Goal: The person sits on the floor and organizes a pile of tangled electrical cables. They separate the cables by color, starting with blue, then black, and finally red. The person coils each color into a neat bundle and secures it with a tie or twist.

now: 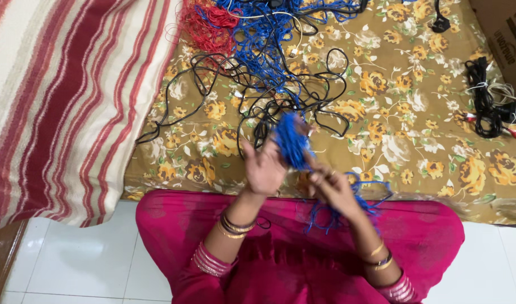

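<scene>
Blue wire bundle (292, 143) between both hands

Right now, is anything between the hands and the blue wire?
Nothing visible. The blue wire already lies bunched against the left hand, and the right hand grips its trailing strands. The black cable tangle lies beyond, on the floral sheet.

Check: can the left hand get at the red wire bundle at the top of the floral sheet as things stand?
Probably not directly. The left hand is pressed against the blue wire bundle that both hands work on, and the red wire bundle lies far up the floral sheet, beyond tangled black cables.
</scene>
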